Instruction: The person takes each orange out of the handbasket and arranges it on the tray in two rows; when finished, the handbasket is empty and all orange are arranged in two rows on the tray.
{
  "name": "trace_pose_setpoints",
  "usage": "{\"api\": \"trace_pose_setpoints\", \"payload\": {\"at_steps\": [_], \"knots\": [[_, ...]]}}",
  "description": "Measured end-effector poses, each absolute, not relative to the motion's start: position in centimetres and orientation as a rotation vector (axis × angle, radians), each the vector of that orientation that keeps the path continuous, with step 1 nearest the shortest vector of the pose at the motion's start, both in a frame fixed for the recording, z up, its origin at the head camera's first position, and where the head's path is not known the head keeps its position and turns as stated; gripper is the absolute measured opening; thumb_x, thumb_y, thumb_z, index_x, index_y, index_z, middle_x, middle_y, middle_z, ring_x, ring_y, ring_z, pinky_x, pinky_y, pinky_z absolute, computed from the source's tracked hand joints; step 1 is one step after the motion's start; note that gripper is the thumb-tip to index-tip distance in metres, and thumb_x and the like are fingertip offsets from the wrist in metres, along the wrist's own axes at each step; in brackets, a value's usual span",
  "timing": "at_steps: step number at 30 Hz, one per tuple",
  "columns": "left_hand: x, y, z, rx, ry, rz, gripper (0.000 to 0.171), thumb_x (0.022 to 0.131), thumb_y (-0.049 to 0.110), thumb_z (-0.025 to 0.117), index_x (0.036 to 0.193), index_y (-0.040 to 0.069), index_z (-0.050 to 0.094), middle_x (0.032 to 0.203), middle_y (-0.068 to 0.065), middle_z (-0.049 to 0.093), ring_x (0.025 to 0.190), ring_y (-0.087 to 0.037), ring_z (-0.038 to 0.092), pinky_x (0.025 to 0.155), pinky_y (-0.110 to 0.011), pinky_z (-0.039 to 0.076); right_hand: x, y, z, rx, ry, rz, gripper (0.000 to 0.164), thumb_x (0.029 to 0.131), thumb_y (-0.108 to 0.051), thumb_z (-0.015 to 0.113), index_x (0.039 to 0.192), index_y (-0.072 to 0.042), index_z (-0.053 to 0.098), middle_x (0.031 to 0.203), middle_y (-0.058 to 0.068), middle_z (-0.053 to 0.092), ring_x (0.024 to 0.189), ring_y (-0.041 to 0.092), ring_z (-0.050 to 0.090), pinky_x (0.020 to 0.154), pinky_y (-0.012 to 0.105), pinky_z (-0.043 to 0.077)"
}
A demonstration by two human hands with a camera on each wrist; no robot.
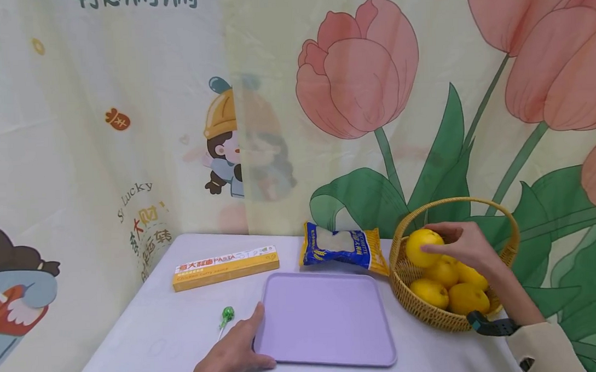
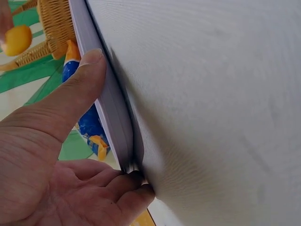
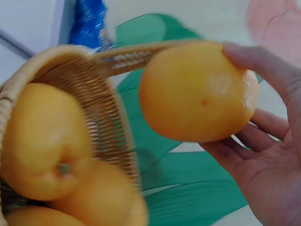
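Tulip-print curtain (image 1: 274, 55) behind white table (image 1: 155, 328)

Yellow fruits (image 1: 441, 271): counted five, lower right
Basket (image 1: 417, 312): counted one
Tray (image 1: 327, 319): counted one, lower centre
Pasta box (image 1: 227, 269): counted one
Blue bag (image 1: 340, 248): counted one
Lollipop (image 1: 227, 314): counted one, lower left

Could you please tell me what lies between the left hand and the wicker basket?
In the head view, the purple tray lies there, then a narrow strip of white table.
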State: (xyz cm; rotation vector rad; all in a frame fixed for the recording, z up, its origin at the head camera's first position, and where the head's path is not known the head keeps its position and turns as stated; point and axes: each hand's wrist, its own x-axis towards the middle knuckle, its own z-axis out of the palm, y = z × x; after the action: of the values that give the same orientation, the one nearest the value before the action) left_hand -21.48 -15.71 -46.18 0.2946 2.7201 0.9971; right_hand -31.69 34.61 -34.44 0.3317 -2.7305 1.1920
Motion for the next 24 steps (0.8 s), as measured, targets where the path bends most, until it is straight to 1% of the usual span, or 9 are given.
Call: {"api": "trace_pose_setpoints", "payload": {"at_steps": [2,4,6,9,12,14,17,20,24], "knots": [[-21.6,-15.7,-46.2,0.313,2.720,0.998,0.127,0.071,0.026,0.103,0.164,-0.013,0.025,0.152,-0.040,0.051,0.138,-0.047,0.057,0.118,-0.067,0.040,-30.5,34.4,-33.3,0.401,-2.714,1.184,0.058,0.095,-0.022,0.085,0.140,0.009,0.066,0.127,0.024,0.075,0.094,0.010,0.072,0.079,0.022,0.062],[-21.6,-15.6,-46.2,0.318,2.726,0.989,0.127,0.071,0.026,0.103,0.164,-0.013,0.026,0.150,-0.040,0.053,0.136,-0.047,0.058,0.117,-0.067,0.041,-29.3,33.6,-32.2,0.491,-2.692,1.205,0.052,0.094,-0.016,0.086,0.136,0.008,0.069,0.123,0.022,0.077,0.090,0.008,0.074,0.078,0.024,0.064],[-21.7,-15.6,-46.2,0.308,2.728,0.979,0.127,0.071,0.026,0.103,0.164,-0.013,0.026,0.149,-0.040,0.053,0.136,-0.046,0.059,0.117,-0.068,0.041,-28.1,32.4,-31.4,0.599,-2.663,1.257,0.048,0.092,-0.012,0.086,0.133,0.008,0.071,0.119,0.020,0.079,0.090,0.010,0.076,0.077,0.026,0.065],[-21.8,-15.5,-46.1,0.279,2.732,0.962,0.127,0.070,0.026,0.103,0.164,-0.011,0.027,0.149,-0.039,0.055,0.136,-0.045,0.059,0.117,-0.068,0.042,-26.8,29.5,-30.7,0.762,-2.622,1.345,0.046,0.090,-0.009,0.087,0.130,0.008,0.073,0.117,0.018,0.080,0.092,0.016,0.079,0.079,0.029,0.067],[-21.6,-15.6,-46.1,0.253,2.730,0.953,0.127,0.070,0.027,0.104,0.165,-0.011,0.027,0.148,-0.038,0.055,0.134,-0.043,0.060,0.116,-0.068,0.042,-26.5,25.5,-31.0,0.852,-2.603,1.449,0.047,0.088,-0.013,0.089,0.129,0.007,0.074,0.115,0.016,0.080,0.093,0.020,0.079,0.082,0.031,0.067],[-21.5,-15.7,-46.1,0.248,2.727,0.956,0.127,0.070,0.027,0.104,0.165,-0.010,0.027,0.148,-0.038,0.055,0.133,-0.042,0.060,0.116,-0.068,0.042,-26.8,22.7,-31.7,0.850,-2.603,1.510,0.049,0.086,-0.016,0.092,0.127,0.004,0.076,0.113,0.014,0.080,0.093,0.022,0.079,0.084,0.030,0.066],[-21.4,-15.8,-46.0,0.263,2.729,0.964,0.127,0.071,0.026,0.103,0.164,-0.011,0.027,0.149,-0.038,0.055,0.131,-0.040,0.061,0.116,-0.069,0.042,-27.9,18.5,-33.7,0.825,-2.592,1.543,0.050,0.082,-0.022,0.096,0.124,0.001,0.079,0.110,0.011,0.081,0.091,0.023,0.078,0.082,0.029,0.066],[-21.4,-15.8,-45.9,0.289,2.727,0.976,0.126,0.071,0.025,0.103,0.164,-0.012,0.027,0.150,-0.039,0.054,0.128,-0.037,0.062,0.116,-0.068,0.042,-29.2,14.8,-36.2,0.782,-2.559,1.541,0.052,0.079,-0.022,0.098,0.122,0.002,0.080,0.107,0.012,0.082,0.087,0.022,0.077,0.080,0.028,0.066],[-21.4,-15.7,-45.8,0.301,2.732,0.972,0.126,0.071,0.026,0.103,0.164,-0.012,0.027,0.150,-0.039,0.053,0.130,-0.039,0.061,0.116,-0.068,0.042,-31.1,10.7,-39.5,0.680,-2.545,1.509,0.055,0.076,-0.023,0.100,0.121,0.002,0.080,0.108,0.011,0.081,0.088,0.020,0.074,0.082,0.029,0.066]]}}
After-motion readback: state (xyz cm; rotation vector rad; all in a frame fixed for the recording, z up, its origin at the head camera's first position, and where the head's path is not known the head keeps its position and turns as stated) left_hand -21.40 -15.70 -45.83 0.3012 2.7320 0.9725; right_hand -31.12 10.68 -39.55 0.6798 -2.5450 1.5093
